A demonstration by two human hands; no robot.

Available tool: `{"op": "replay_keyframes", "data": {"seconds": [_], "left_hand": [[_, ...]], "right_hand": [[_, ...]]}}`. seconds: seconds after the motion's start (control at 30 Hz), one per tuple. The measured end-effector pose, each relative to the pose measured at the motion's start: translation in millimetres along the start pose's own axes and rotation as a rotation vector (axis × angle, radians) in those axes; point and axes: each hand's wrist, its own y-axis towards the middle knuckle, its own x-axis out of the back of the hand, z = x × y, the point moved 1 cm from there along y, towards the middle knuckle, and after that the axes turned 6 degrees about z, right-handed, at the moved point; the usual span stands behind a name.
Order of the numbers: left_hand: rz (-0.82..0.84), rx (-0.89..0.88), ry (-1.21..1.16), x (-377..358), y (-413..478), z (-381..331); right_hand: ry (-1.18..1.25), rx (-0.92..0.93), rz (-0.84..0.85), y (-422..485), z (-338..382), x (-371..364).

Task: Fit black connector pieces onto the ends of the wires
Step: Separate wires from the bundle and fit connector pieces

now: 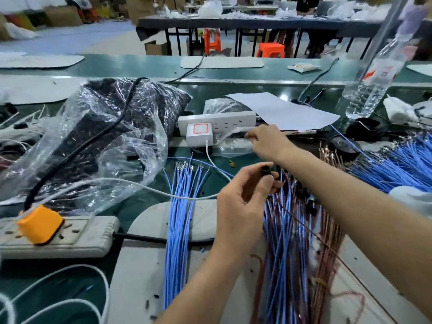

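My left hand pinches a small black connector piece between thumb and fingertips, held above the wires. My right hand reaches forward to the clear plastic bag beside the white power strip; its fingers curl down at the bag's edge and what they hold is hidden. A bundle of blue wires with metal terminals lies on the mat to the left of my left hand. Mixed blue and brown wires with black pieces on them lie under my right forearm.
A large plastic bag of black parts fills the left. A grey power strip with an orange plug sits front left. More blue wires, a sheet of paper and a water bottle are at the right.
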Motion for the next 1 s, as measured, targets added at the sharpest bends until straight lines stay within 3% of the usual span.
{"op": "replay_keyframes", "data": {"seconds": [0.13, 0.33, 0.47, 0.67, 0.87, 1.0], "left_hand": [[0.009, 0.000, -0.031, 1.3, 0.3, 0.8], [0.016, -0.070, 0.032, 5.3, 2.8, -0.8], [0.015, -0.085, 0.054, 6.5, 3.9, -0.9], [0.044, -0.045, 0.061, 5.6, 2.3, 2.4], [0.174, -0.075, 0.144, -3.3, -1.4, 3.6], [0.239, -0.116, 0.261, -10.7, -5.6, 4.9]], "right_hand": [[-0.302, -0.084, 0.012, 24.4, 9.9, -14.0], [-0.314, -0.096, -0.065, 34.7, 10.7, -22.3], [-0.119, -0.002, -0.185, 28.4, 6.0, -21.0], [0.382, 0.146, -0.423, -28.9, 8.3, 9.5], [0.843, 0.154, -0.422, -132.7, -16.8, 23.3], [0.925, 0.214, -0.467, -176.3, -25.5, 17.0]]}}
